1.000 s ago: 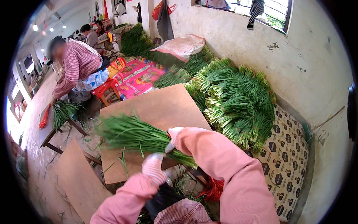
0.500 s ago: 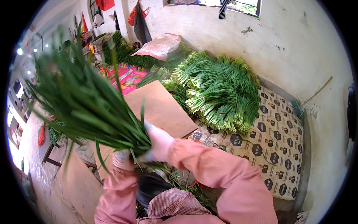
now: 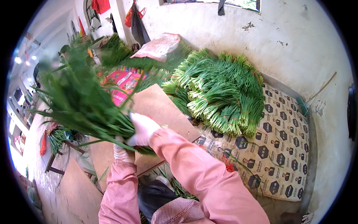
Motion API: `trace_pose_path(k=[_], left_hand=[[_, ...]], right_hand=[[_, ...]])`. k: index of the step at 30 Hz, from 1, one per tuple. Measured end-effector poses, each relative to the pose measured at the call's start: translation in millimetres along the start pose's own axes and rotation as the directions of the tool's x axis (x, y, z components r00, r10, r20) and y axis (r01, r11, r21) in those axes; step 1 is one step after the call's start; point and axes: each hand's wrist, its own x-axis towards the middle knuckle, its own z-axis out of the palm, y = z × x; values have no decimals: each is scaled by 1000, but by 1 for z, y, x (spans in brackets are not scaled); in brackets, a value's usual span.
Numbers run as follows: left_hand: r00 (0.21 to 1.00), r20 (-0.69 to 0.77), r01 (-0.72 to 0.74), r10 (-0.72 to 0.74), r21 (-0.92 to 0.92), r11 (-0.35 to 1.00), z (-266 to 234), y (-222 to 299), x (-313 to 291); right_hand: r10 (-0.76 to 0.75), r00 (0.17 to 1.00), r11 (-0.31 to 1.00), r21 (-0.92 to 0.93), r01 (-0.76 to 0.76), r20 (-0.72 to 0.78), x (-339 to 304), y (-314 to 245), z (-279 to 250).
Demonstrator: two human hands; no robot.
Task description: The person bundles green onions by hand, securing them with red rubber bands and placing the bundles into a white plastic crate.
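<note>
The right hand point(image 3: 143, 128), in a whitish glove below a pink sleeve, is clamped around the lower stalks of a loose bunch of long, dark green, grass-like leaves point(image 3: 89, 112). The left hand point(image 3: 123, 153), also gloved and pink-sleeved, touches the same bunch just beside it, from below; leaves partly hide its fingers, so how firmly they close cannot be told. The bunch is held up in front of the person, its blurred leaf ends fanning toward the upper left.

Beneath and beyond the hands is a flat, light brown board point(image 3: 164, 104); a second brown board point(image 3: 80, 183) lies lower left. To the right of the first board, a large heap of tied green bundles with pale stalk ends point(image 3: 223, 93) rests on a beige sheet printed with dark hexagons point(image 3: 281, 153). Red strands point(image 3: 228, 164) lie on that sheet near the right forearm. Behind the board are a bright pink printed sheet point(image 3: 128, 80) and a whitish sack with reddish edges point(image 3: 160, 46), near a stained white wall point(image 3: 291, 48).
</note>
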Motion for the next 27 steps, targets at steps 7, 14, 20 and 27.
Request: trace_pose_path(k=[7,14,20,27], left_hand=[[839,-250,401,-483,-314,860,-21,-32,-69],[754,-170,600,-635,-218,770,-28,-5,-147],[933,167,175,-318,562,808,11,4,-141],[912,405,-377,60,887,-266,13,4,-56]], right_hand=[[98,927,709,-679,190,362,43,36,67],[185,841,621,-723,301,509,31,56,76],[515,769,255,-924,283,378,10,28,10],[415,776,691,-720,70,474,-42,39,11]])
